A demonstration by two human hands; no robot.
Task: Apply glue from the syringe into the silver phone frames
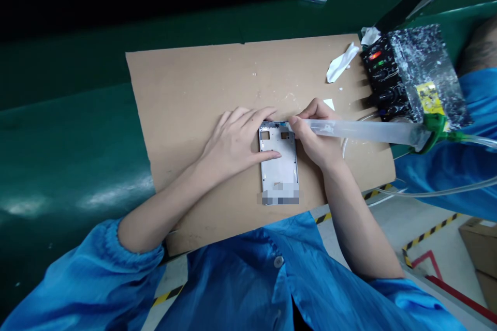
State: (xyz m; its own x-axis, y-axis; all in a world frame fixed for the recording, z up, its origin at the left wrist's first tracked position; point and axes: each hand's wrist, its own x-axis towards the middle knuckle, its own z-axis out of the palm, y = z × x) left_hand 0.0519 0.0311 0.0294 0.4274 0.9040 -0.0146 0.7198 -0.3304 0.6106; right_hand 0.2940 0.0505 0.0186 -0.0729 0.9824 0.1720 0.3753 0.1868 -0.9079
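Here the left hand (pixel 236 139) lies flat, fingers spread, pinning a metal phone frame (pixel 279 160) to the cardboard sheet (pixel 186 83). The right hand (pixel 316 134) grips a clear syringe (pixel 357 130), tip at the frame's top edge.

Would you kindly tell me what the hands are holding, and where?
Right hand grips a clear syringe near its tip; left hand lies flat on the metal frame's left edge.
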